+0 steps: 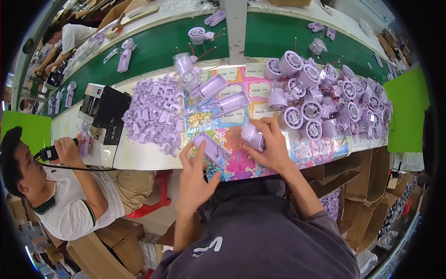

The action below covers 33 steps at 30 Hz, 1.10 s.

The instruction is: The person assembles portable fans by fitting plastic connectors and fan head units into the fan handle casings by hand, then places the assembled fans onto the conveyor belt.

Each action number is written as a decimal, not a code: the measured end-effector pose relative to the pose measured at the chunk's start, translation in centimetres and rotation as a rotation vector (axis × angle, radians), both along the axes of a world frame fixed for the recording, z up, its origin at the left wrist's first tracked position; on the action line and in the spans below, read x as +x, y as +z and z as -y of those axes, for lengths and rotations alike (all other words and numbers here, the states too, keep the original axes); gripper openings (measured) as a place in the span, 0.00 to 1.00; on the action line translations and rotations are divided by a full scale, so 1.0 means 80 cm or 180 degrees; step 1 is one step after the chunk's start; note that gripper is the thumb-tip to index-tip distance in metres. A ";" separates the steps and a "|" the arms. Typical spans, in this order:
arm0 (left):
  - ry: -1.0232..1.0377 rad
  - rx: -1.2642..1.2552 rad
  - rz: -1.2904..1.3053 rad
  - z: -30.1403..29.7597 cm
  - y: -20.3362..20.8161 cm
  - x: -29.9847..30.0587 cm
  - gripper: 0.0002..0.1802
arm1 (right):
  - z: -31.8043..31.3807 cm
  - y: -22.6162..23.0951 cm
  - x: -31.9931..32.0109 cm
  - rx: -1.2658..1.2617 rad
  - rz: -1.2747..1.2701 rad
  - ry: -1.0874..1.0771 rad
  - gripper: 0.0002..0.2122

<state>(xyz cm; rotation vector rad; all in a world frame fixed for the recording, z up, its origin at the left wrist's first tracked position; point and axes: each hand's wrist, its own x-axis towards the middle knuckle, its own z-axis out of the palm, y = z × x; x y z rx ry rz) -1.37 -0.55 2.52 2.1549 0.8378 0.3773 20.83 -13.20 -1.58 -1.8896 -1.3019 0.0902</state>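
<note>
The right hand [269, 146] had its grip closed round a small purple housing [252, 135], blurred, just above the desk [134, 160]. The left hand [197, 174] had a loose grip, fingers spread, its fingertips touching an open purple shell [213, 149] that lay at nine o'clock from the housing on colourful printed sheets [239, 168].

From the hands, open cardboard boxes [367, 179] stood below the desk at four o'clock, with many small purple parts [331, 203] beside them; whether a box held those could not be told. More cardboard boxes [123, 237] stood between seven and eight.

A heap of small purple clips [155, 111] lay at ten, two more trough-like shells [230, 103] near twelve, and a crowded pile of round fan housings [311, 109] with red wires at two. A pale pillar [236, 32] at twelve blocked part of the green belt [162, 52]. Between eight and nine, a seated co-worker [76, 204] held a black tool [53, 152] against a purple piece
</note>
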 end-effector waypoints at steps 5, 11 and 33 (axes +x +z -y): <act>-0.1211 0.1472 -0.0402 -0.053 0.017 0.028 0.43 | 0.020 0.032 0.004 -0.0659 0.0619 0.0701 0.35; -0.2099 0.1424 -0.0181 -0.078 -0.003 0.069 0.31 | 0.027 0.049 0.000 -0.0607 0.0654 0.0800 0.35; -0.1285 -0.1340 -0.0018 -0.074 0.040 0.095 0.24 | 0.006 0.080 0.011 0.0182 0.1886 0.0432 0.32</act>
